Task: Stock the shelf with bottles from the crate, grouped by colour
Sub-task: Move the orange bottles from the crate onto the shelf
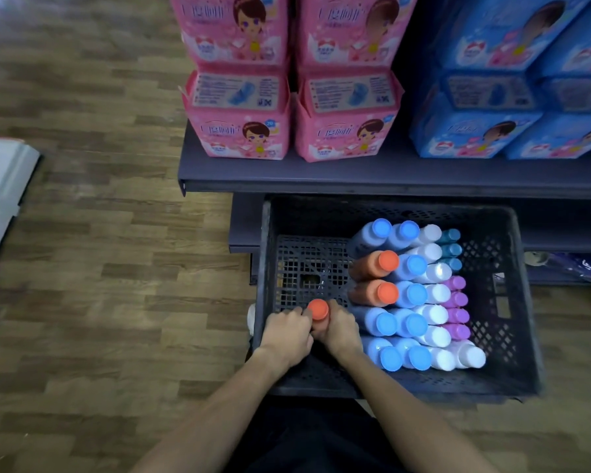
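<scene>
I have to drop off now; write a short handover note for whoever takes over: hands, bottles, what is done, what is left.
Right hand: grip closed round the orange-capped bottle, low in the crate.
Left hand: fingers curled against the same bottle; whether it truly grips is unclear.
Still in the crate, right half: two more orange bottles, blue-capped bottles, white bottles, teal bottles, purple bottles.
Shelf: only pink packs and blue packs visible; no bottles seen placed.
Left: lift out the orange bottle, then shelve the rest by colour.
</scene>
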### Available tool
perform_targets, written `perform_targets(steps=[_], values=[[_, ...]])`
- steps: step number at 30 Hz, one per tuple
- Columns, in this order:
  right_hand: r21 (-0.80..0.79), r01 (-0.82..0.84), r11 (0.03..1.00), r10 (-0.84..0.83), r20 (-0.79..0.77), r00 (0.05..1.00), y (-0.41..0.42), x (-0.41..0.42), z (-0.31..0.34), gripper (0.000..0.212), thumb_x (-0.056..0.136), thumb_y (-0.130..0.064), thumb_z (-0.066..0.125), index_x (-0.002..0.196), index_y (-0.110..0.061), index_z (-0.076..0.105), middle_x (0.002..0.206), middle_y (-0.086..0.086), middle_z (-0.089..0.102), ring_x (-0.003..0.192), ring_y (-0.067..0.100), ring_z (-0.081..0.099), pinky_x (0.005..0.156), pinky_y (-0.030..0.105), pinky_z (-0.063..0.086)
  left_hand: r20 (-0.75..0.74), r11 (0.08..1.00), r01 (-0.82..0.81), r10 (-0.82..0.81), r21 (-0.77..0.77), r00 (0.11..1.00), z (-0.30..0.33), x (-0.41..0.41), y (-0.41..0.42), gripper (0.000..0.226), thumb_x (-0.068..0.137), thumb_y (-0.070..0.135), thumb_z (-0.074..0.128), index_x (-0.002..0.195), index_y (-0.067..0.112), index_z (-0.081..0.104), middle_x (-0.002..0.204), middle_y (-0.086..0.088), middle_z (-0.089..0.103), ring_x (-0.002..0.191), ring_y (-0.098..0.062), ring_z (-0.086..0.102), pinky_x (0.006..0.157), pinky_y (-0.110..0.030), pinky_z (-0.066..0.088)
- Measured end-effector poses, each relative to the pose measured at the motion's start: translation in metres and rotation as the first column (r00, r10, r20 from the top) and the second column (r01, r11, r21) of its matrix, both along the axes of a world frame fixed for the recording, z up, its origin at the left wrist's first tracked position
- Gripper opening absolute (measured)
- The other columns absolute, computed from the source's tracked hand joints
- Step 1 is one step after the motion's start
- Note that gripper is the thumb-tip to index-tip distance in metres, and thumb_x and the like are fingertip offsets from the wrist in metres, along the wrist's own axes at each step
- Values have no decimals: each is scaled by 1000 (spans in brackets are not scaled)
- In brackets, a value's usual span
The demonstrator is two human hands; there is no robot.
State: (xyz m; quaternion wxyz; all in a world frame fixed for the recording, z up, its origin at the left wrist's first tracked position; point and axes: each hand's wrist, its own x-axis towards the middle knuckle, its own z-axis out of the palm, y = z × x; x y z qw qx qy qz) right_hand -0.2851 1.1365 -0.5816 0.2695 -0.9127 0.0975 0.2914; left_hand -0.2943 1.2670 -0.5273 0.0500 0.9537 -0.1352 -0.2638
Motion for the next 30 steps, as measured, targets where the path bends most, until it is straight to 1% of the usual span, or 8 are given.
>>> perform_targets(steps=[4,7,12,17,20,23,26,30], values=[[-44,-55,998,56,15,998,4,2,-2,41,81,-28,70,117,-15,54,116,11,60,103,34,63,80,37,48,4,1000,2,-2,-1,1000,-2,-1,0,33,91,28,50,120,12,52,113,-8,60,100,-28,61,73,-37,48],[-52,-44,998,44,16,999,-1,-2,-1,51,81,-26,73,125,-16,51,125,9,55,108,32,61,85,36,48,-4,1000,-3,3,-4,1000,-4,-2,1,33,91,28,50,120,13,51,113,-8,60,101,-29,61,74,-37,48],[-32,-4,999,4,7,1000,-20,-11,1,53,79,-29,77,119,-14,46,119,8,63,109,28,61,87,34,48,-14,1000,-6,6,-18,1000,0,-1,0,36,90,28,52,123,14,47,117,-8,59,105,-30,61,78,-39,48],[36,-21,999,17,99,995,-35,-5,20,57,77,-37,79,120,-15,48,118,6,61,108,26,60,90,33,47,17,995,-69,70,-67,997,9,6,0,49,90,30,51,135,16,37,123,-9,58,106,-34,60,83,-42,49],[108,-10,994,-12,202,979,-43,3,39,56,78,-35,79,122,-15,51,116,3,61,104,21,59,86,28,45,52,996,-70,73,-62,996,18,17,-1,50,91,32,50,136,18,34,121,-10,59,105,-35,61,82,-42,48],[149,-43,988,-7,319,948,-53,14,65,50,79,-33,79,117,-15,51,107,-1,62,98,16,58,77,23,37,86,995,-63,70,-74,994,31,28,-3,48,91,33,50,134,17,35,121,-10,58,105,-36,60,81,-43,48],[171,-58,984,-23,436,899,-63,29,96,46,79,-35,78,108,-20,46,93,-10,55,86,12,51,70,26,33,129,995,-56,67,-83,989,47,41,-4,49,91,33,50,135,16,34,120,-10,58,103,-38,60,79,-43,48],[250,-78,965,-78,559,826,-73,54,141,51,75,-39,82,103,-20,44,81,-11,56,77,18,54,65,29,34,213,994,-59,77,-92,974,74,58,-7,49,88,33,51,132,17,37,117,-11,59,101,-39,61,78,-44,49]])
